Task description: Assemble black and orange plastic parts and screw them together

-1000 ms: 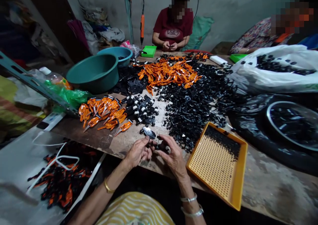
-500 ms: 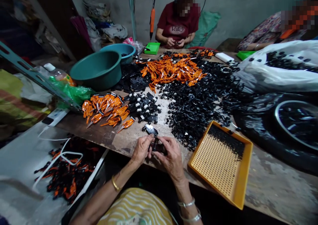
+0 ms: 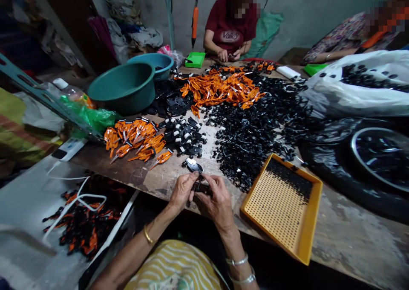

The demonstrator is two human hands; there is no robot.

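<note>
At the table's front edge, my left hand (image 3: 183,191) and my right hand (image 3: 217,199) are closed around a small black plastic part (image 3: 200,184). The fingers of both hands meet on it and hide most of its shape. Just beyond my fingertips is a silver-and-black toy car piece (image 3: 193,165); whether my left thumb touches it I cannot tell. Ahead and to the left lie orange toy car bodies (image 3: 140,138) in a pile. Beside them sit black car bases with white pieces (image 3: 185,133). A wide heap of small black parts (image 3: 252,128) spreads to the right.
A yellow perforated tray (image 3: 277,213) holding tiny black pieces stands at right. Farther back are an orange heap (image 3: 222,87), a green basin (image 3: 123,89) and a white plastic bag (image 3: 361,94). A hanging orange screwdriver (image 3: 194,25) is near a co-worker in a maroon shirt (image 3: 231,27).
My hands stay closed on the black part with only slight finger movement. The view has shifted a little. Across the table, the co-worker's hands have moved slightly.
</note>
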